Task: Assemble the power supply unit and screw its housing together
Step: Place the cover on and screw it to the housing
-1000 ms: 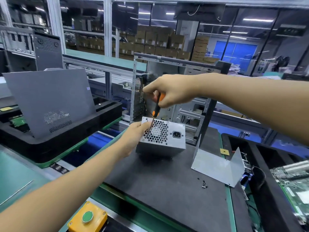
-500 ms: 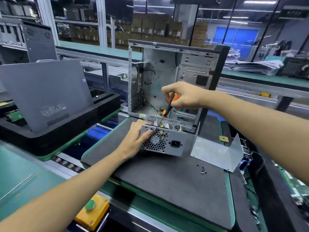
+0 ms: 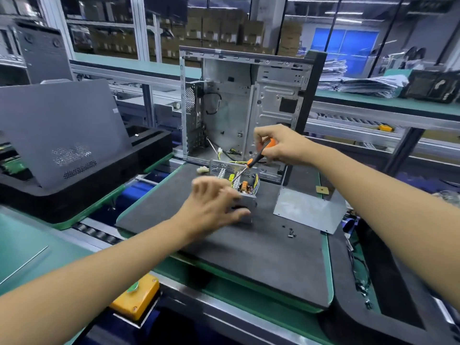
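Note:
The power supply unit (image 3: 246, 181) sits on the dark foam mat (image 3: 249, 247), top open, with wires and a coil showing inside. My left hand (image 3: 211, 205) is blurred in front of its near face, fingers spread; whether it touches the unit I cannot tell. My right hand (image 3: 278, 145) grips an orange-and-black screwdriver (image 3: 256, 158), its tip angled down into the open unit. The bent metal housing cover (image 3: 308, 207) stands on the mat to the right. A few small screws (image 3: 291, 232) lie loose in front of the cover.
An open computer case (image 3: 249, 108) stands upright behind the unit. A grey side panel (image 3: 62, 130) leans in a black foam tray (image 3: 82, 190) at left. A yellow button box (image 3: 137, 300) sits at the near edge. Another black tray (image 3: 368, 295) lies at right.
The power supply unit has been tipped so its open top now faces up. My left hand let go of its fan side and moved across the front. The screwdriver tip went into the unit.

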`<state>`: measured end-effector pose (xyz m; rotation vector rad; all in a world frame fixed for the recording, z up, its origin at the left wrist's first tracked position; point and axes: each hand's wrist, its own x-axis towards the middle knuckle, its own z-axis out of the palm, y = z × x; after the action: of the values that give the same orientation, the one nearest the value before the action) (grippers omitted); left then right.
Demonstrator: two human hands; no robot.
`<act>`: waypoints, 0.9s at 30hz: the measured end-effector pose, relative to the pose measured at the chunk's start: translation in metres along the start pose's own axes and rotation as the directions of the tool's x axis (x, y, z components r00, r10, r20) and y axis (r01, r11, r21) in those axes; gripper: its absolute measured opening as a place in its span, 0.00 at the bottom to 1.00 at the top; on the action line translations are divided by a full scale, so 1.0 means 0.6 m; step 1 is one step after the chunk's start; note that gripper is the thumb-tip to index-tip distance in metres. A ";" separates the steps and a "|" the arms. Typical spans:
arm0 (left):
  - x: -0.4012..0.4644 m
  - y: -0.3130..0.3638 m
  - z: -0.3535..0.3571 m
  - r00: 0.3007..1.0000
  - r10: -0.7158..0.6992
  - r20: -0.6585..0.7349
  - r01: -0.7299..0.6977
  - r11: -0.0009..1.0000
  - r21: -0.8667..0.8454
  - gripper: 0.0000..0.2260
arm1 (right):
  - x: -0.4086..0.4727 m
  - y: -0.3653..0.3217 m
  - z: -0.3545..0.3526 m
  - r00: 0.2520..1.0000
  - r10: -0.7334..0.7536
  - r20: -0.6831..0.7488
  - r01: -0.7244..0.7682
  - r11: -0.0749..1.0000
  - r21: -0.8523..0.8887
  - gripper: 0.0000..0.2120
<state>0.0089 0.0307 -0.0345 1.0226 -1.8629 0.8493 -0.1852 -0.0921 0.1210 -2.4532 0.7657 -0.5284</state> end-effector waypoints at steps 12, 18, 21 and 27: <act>0.057 0.171 0.112 0.618 -0.229 0.752 0.620 0.730 -0.286 0.15 | -0.098 0.069 -0.015 0.956 0.113 -0.272 -0.088 0.991 0.104 0.07; 0.060 0.172 0.126 0.624 -0.220 0.750 0.564 0.791 -0.237 0.05 | -0.119 0.085 0.012 0.909 0.215 -0.356 -0.126 0.958 0.259 0.11; 0.049 0.178 0.136 0.673 -0.175 0.719 0.454 0.865 -0.214 0.05 | -0.124 0.088 0.032 0.869 0.288 -0.403 -0.123 0.914 0.387 0.12; 0.047 0.172 0.127 0.683 -0.105 0.723 0.371 0.903 -0.219 0.07 | -0.128 0.082 0.081 0.812 0.346 -0.470 -0.034 0.832 0.554 0.12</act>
<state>-0.1170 0.0032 -0.0592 1.4389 -2.3024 -0.0952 -0.2400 -0.0631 0.0387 -1.6819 0.9360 -1.2247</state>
